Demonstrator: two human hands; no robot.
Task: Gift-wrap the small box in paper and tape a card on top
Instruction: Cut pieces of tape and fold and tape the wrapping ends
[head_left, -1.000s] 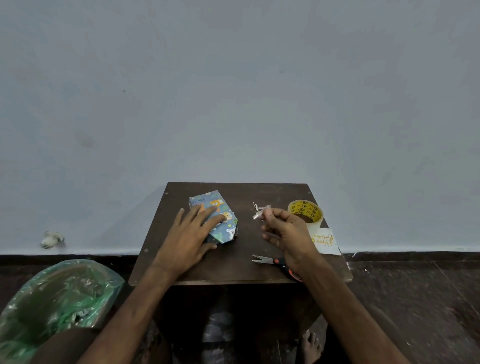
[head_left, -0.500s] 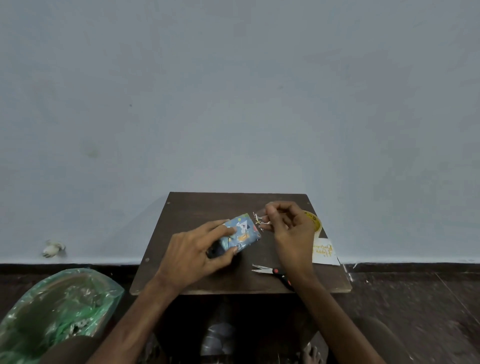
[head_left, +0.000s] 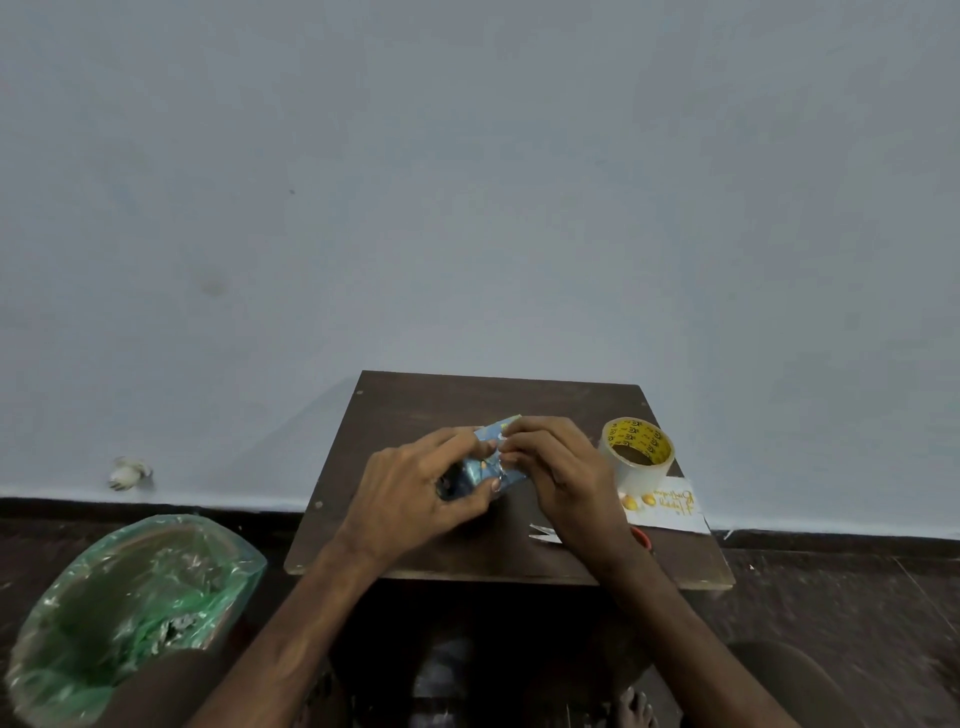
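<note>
A second ago the right hand held a tape strip clear of the wrapped box. Now it pinches the box's right end while the left hand grips the box over mid-tabletop. Probably that flap is being sealed; the card waits untaped, right.

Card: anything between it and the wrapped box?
Only the right hand lies between the card and the wrapped box, held by it and the left hand. The tape roll stands at the card's far edge, off the path; the scissors lie nearer, by the right wrist.
</note>
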